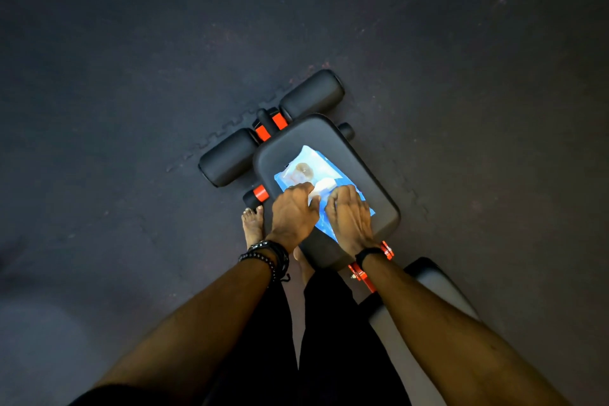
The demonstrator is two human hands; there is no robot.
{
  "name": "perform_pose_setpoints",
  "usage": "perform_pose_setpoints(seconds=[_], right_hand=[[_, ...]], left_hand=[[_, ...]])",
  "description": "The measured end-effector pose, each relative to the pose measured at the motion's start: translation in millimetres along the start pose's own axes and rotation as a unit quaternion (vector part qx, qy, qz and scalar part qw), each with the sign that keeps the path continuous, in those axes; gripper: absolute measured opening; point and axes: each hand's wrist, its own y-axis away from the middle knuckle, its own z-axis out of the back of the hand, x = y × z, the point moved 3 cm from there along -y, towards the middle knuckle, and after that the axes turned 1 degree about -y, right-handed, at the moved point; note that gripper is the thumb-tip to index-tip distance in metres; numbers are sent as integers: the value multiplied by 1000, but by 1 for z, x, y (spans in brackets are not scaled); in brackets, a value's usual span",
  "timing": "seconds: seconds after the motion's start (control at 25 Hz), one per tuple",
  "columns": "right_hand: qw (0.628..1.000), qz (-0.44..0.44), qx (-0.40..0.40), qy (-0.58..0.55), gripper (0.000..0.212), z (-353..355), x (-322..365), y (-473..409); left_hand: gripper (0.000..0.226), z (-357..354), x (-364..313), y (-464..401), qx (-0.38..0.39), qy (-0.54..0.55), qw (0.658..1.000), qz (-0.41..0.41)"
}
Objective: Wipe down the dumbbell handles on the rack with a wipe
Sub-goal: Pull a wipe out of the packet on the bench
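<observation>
On the bench pad — wipe extraction stage.
Left hand pinches the white wipe at the blue wipe pack opening; right hand presses flat, fingers together, likely anchoring the pack. Dumbbell rack — not in view.

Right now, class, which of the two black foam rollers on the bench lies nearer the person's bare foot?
The lower-left foam roller: it lies just above the bare foot. The other foam roller sits farther off, up and right past the orange bracket.
</observation>
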Motion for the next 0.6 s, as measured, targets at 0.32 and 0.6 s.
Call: perform_pose_setpoints(seconds=[0.32, 0.6], right_hand=[[995, 7, 85, -53, 25, -4, -5, -5], [988, -89, 53, -116, 20, -4, -1, 2]], left_hand=[[20, -1, -6, 4, -5, 8, 1000, 19], [27, -8, -1, 2, -6, 5, 1000, 25]])
